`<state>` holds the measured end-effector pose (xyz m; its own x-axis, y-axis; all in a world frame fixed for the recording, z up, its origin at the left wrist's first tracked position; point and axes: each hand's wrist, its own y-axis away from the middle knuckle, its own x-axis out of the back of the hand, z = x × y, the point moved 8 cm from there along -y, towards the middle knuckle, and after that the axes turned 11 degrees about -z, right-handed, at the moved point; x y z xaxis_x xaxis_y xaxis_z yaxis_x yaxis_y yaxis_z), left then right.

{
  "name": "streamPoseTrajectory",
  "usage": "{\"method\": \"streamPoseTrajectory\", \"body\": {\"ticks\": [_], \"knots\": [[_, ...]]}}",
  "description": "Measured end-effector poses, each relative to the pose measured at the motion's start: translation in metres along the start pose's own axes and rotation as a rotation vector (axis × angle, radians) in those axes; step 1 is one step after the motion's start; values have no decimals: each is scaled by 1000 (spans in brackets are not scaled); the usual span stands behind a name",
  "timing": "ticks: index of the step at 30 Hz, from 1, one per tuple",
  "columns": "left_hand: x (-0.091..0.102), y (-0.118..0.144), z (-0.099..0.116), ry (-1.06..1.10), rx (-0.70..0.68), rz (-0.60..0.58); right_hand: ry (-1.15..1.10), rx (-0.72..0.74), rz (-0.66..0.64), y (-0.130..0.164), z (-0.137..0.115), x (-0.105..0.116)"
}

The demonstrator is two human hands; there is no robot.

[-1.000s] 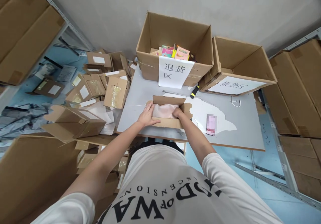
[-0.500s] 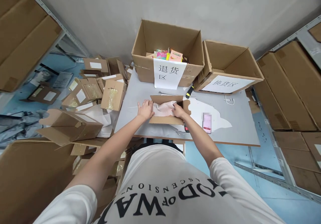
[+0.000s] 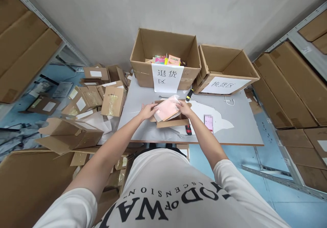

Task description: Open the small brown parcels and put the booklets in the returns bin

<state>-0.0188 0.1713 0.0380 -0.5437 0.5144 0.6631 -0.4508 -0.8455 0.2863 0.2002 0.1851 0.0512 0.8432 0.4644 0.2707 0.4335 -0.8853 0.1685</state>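
Observation:
A pinkish package in thin white wrapping (image 3: 166, 109) is tilted above a small open cardboard box (image 3: 172, 123) on the table. My right hand (image 3: 184, 108) grips the package by its right side, fingers closed on the wrapping. At the package's left edge is my left hand (image 3: 149, 111), fingers bent against it and the box's left end; whether it grips is hard to make out. A red and black box cutter (image 3: 188, 130) lies just right of the box. Behind the right hand lies a yellow and black cutter (image 3: 189, 94).
Two large labelled cartons, the left carton (image 3: 189, 75) holding colourful small boxes and the right carton (image 3: 224, 72), stand at the table's back. A phone (image 3: 208, 123) lies on white paper (image 3: 221, 118). Opened boxes (image 3: 112, 100) pile up on the left.
The wrapped package has come up out of the small box and tilted, with my right hand holding it. My left hand has moved from the box's edge to the package's left side.

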Motion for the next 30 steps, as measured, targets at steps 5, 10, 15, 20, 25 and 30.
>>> {"method": "streamPoseTrajectory", "body": {"ticks": [5, 10, 15, 20, 25, 30], "knots": [[7, -7, -3, 379, -27, 74, -144, -55, 222, 7, -2, 15], [2, -2, -15, 690, 25, 85, 105, -54, 525, 37, -10, 21], [6, 10, -18, 819, 4, 127, 99, -92, 518, 48, -6, -9], [11, 18, -17, 830, -14, 147, -313, -119, 193, 22, -3, -53], [7, 22, -17, 807, 9, 161, -497, -97, 122, 15, -11, -65], [19, 32, -48, 769, 105, 283, -444, -91, 156, 21, -11, -58]]}}
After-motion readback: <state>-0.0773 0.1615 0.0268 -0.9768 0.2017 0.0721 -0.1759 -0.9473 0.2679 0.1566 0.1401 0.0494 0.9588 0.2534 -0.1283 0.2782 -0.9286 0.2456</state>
